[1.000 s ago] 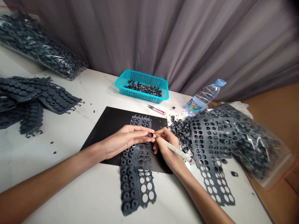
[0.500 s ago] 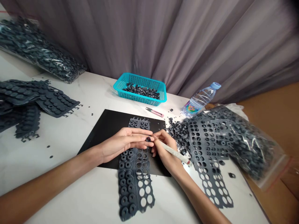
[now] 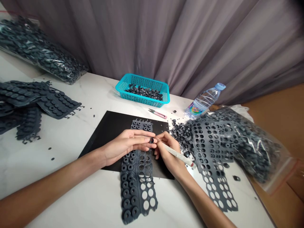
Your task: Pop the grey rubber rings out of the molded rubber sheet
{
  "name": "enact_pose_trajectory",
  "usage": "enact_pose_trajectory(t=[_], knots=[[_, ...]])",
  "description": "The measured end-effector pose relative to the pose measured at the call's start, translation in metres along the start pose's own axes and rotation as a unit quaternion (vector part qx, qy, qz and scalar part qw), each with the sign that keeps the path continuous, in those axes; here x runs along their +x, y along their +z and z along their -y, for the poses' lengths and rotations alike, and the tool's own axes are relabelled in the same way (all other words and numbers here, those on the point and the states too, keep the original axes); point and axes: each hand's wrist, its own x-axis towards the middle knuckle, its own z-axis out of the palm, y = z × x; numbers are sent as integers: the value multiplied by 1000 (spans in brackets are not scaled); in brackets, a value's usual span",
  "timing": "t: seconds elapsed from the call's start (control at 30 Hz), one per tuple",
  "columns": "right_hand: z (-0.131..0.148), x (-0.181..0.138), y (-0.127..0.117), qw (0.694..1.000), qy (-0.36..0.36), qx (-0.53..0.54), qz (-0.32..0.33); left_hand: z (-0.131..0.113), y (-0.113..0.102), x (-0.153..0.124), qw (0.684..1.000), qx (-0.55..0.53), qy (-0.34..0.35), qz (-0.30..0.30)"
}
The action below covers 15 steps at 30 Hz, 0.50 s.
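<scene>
A small black rubber ring [image 3: 151, 140] is held at the fingertips of my left hand [image 3: 131, 141], which is closed on it. My right hand [image 3: 169, 148] grips a slim, pale pen-like tool [image 3: 179, 155], its back end slanting down to the right. The tool's tip is hidden by the fingers, close beside the ring. Under both hands lies a dark rubber sheet [image 3: 128, 190] of moulded rings; its near right side has open holes, its left side is still studded with rings. A black mat [image 3: 99, 136] is beneath the sheet's far part.
A turquoise basket [image 3: 123, 91] with loose black parts stands at the back, pink-handled snips [image 3: 157, 114] before it. On the right are a water bottle [image 3: 204, 101], loose rings [image 3: 182, 136], a punched sheet [image 3: 206, 161] and a filled plastic bag [image 3: 258, 155]. More sheets [image 3: 57, 104] lie left.
The ring at my left fingertips has turned slightly, showing its opening at another angle. Both hands stay almost in place, and the whole view has shifted a little.
</scene>
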Motion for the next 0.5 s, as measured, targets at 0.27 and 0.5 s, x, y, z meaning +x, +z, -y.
enact_pose_trajectory(t=[0.27,0.5], knots=[[-3,0,-1,1000,-7,-9,9,-1,0,-1,1000,-17,-5,-14],[-7,2,-1,1000,-13,-4,6,1,-1,0,1000,-20,-5,-10]])
